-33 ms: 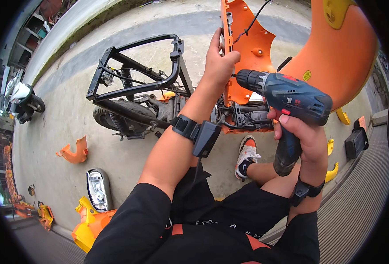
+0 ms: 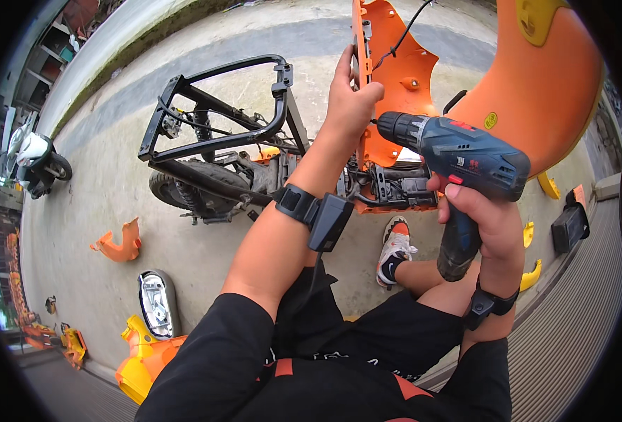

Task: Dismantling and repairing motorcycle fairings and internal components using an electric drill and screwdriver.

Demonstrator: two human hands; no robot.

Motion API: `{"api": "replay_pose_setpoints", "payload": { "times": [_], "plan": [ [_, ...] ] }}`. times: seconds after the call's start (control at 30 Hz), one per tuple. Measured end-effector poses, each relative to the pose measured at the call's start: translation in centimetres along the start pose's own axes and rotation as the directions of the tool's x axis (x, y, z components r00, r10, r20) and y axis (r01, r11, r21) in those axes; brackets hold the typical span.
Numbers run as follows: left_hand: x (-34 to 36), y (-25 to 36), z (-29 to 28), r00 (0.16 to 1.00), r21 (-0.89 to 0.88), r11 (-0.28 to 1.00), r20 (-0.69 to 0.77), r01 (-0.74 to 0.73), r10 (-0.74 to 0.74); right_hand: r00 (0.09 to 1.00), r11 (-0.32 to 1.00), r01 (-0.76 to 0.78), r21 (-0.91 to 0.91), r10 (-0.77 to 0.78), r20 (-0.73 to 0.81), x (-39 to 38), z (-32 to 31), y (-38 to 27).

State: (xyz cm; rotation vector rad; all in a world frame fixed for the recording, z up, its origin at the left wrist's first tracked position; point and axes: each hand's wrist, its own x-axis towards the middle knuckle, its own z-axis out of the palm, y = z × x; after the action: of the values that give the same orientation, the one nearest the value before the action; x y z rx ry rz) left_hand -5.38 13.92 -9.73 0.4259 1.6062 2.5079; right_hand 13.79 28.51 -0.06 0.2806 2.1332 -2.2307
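My right hand is wrapped round the grip of a dark blue cordless drill, a finger by its red trigger. The drill points left, its black chuck close to the inner edge of an upright orange body panel. On that edge my left hand is closed, index finger stretched up along it and thumb toward the panel's inside. A black cable runs down across the panel. Below the panel lies a black scooter section with wiring. The drill tip's exact contact is too small to make out.
Left of my hands stands a black tubular scooter frame with a rear wheel. A large orange fender-like cover rises at the right. On the concrete lie an orange curved piece, a scooter seat and a black case.
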Motion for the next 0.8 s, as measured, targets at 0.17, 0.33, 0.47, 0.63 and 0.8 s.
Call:
{"api": "replay_pose_setpoints", "payload": {
  "times": [0.17, 0.33, 0.47, 0.63, 0.8],
  "plan": [
    [0.0, -0.8, 0.3, 0.998, 0.05, 0.998, -0.029, -0.049, 0.051, 0.999, 0.996, -0.035, -0.087, 0.033, -0.024, -0.4, 0.2, 0.4],
    [-0.3, -0.5, 0.2, 0.999, 0.056, 0.998, -0.045, -0.006, 0.008, 0.999, 0.993, -0.025, -0.113, 0.028, 0.027, -0.5, -0.2, 0.1],
    [-0.6, -0.1, 0.5, 0.996, 0.129, 0.988, -0.021, -0.083, 0.087, 0.998, 0.989, -0.037, -0.14, 0.043, 0.044, -0.4, -0.1, 0.2],
    [-0.7, 0.2, 0.5, 0.996, 0.087, 0.993, -0.042, -0.074, 0.078, 0.998, 0.989, -0.045, -0.14, 0.051, 0.04, -0.3, -0.3, 0.3],
    [-0.9, 0.3, 0.5, 0.993, 0.076, 0.992, -0.049, -0.099, 0.103, 0.998, 0.989, -0.023, -0.147, 0.031, 0.055, -0.3, -0.1, 0.2]
  ]
}}
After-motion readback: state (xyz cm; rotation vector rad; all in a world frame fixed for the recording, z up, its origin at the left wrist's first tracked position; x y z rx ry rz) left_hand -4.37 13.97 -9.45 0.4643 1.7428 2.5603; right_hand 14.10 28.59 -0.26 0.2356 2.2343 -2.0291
